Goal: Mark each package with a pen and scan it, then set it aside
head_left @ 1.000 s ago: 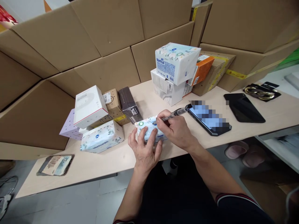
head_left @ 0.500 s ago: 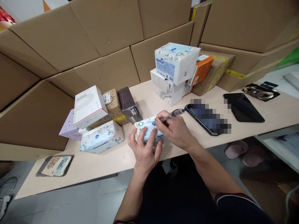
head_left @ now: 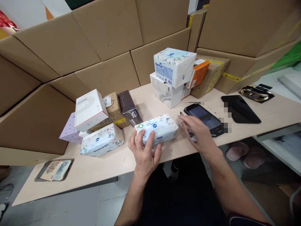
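A blue-and-white tissue pack [head_left: 164, 127] with a leaf print lies on the table in front of me. My left hand [head_left: 144, 150] rests on its left end, fingers spread over the top edge and thumb near the front side. My right hand [head_left: 199, 131], partly blurred, is off to the right of the pack, closed around a pen [head_left: 191, 135] whose tip points up and away. Just beyond that hand lies a dark handheld phone-like device [head_left: 204, 119], partly pixelated.
On the left stand another tissue pack [head_left: 102, 141], a white box [head_left: 90, 110] and a dark box [head_left: 129, 106]. Banknotes [head_left: 56, 170] lie near the left edge. A third tissue pack [head_left: 174, 67] tops a white box at the back. Large cartons [head_left: 105, 69] wall the far side.
My right hand has moved right with the pen, away from the tissue pack. More of the pack's top shows. My left hand has stayed on it.
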Available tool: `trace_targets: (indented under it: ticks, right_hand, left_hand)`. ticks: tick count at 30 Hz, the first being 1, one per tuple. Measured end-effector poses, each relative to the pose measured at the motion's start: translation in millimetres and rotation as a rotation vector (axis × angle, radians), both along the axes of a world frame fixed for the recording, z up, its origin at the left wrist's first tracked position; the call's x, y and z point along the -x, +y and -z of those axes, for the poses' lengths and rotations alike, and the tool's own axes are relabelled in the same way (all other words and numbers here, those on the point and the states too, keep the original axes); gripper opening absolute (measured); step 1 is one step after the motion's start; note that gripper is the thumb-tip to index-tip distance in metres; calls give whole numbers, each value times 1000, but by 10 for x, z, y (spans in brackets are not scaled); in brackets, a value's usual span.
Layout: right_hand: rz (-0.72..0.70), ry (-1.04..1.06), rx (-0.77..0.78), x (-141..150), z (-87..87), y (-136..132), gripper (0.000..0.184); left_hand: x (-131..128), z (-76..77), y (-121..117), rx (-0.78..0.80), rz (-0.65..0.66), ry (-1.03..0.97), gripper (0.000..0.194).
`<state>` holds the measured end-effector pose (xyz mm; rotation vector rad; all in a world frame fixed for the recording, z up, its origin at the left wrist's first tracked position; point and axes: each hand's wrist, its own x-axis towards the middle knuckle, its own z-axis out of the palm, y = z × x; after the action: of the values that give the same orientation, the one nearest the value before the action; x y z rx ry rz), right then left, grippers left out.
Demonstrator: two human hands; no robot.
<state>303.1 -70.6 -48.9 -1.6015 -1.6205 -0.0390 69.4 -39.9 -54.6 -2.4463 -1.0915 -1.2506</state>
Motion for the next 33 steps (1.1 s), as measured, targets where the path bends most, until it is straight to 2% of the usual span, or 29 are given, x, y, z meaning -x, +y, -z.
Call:
trace_targets:
  ticks: [3,5,7,10,13,16,18,20,22,24,28,33]
  right_hand:
    - [6,-355,288,-26,21,9,50]
    - [44,-461,384,34,-13,74,48]
    - [63,-507,415,100,-60,169,43]
    - [64,-517,390,127,-118,288,44]
    - [94,-495,275,24,-131,243,49]
    - [312,-405,184,-201,-51,3,55]
    - [484,-344,242,-383,57,-187,73]
    - [561,-282,337,-550,182,-324,89]
    - [528,-238,392,-663,290,-374,93]
    - [459,-221,370,-705,362,-354,86]
    - [438,-234,217,-647,444,-263,69]
    - [399,-154,43,-560,496,-272,71]
  left_hand:
    - [16,14,2,-3,14,-49,52]
    - [20,18,1,1,11,-49,50]
    - [22,22,-1,2,8,-38,49]
    - [30,33,-3,-7,0,-34,48]
    - [47,51,-5,-7,-5,-27,48]
    - [60,65,-3,4,1,-27,50]
    - [57,64,1,15,21,-27,52]
    - [44,55,7,20,52,-29,53]
    - [28,45,15,12,67,-39,53]
    - [15,41,20,-5,55,-51,52]
    - [9,62,34,-36,16,-65,50]
    - [-30,76,71,-61,-14,-75,49]
